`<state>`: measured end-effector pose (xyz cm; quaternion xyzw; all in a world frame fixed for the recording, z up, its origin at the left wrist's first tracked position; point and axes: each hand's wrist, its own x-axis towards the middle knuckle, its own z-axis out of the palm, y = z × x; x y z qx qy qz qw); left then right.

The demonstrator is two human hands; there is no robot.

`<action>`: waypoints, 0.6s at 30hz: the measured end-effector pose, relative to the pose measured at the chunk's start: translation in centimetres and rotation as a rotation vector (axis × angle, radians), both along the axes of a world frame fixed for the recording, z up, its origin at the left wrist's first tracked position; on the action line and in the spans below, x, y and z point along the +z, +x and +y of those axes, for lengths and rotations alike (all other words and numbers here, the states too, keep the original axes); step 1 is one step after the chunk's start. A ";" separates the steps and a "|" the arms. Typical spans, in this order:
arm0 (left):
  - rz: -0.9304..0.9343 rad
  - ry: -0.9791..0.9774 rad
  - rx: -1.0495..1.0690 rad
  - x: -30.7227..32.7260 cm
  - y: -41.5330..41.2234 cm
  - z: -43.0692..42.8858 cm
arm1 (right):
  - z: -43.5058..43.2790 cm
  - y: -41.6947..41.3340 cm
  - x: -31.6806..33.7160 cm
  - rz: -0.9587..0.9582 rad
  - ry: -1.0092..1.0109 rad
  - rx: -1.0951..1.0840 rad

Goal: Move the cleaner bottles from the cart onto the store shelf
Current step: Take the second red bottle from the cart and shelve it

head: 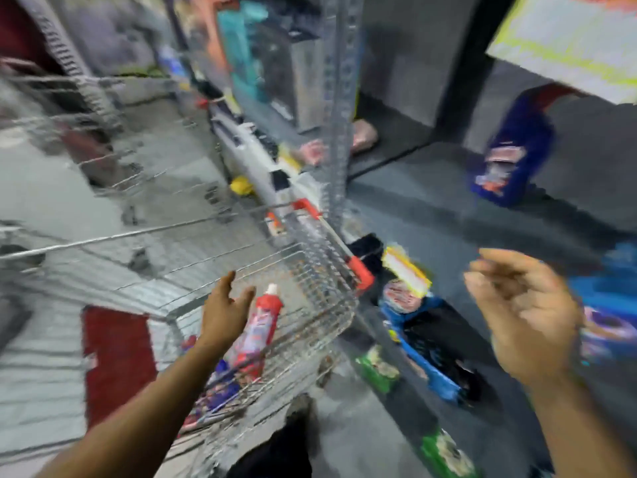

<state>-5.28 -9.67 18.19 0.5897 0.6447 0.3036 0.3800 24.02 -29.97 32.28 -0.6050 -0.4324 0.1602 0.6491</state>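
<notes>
Empty, open left hand [224,305] beside red bottle [256,331] in cart [331,288]; should wrap its body before lifting.

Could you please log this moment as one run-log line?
left hand: open, reaching at red cleaner bottle in wire shopping cart | right hand: empty | blue cleaner bottle: on shelf

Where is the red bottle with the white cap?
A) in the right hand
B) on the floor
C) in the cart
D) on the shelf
C: the red bottle stands inside the wire cart, just beside the open left hand; the right hand is empty.
</notes>
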 end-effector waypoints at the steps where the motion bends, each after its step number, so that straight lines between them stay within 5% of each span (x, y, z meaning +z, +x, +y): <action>1: 0.034 -0.100 0.036 -1.7 -2.2 2.0 | 4.4 -2.1 -0.3 -0.001 -0.088 0.092; 8: 0.152 -0.561 0.046 -11.3 -10.6 6.1 | 27.3 -12.4 -14.1 -0.125 -0.809 0.627; 12: 0.278 -0.827 -0.132 -15.8 -10.7 5.9 | 34.0 -16.4 -24.4 -0.241 -1.178 0.656; 18: 0.230 -0.868 -0.166 -20.5 -7.6 5.1 | 37.7 -20.3 -34.9 -0.223 -1.387 0.372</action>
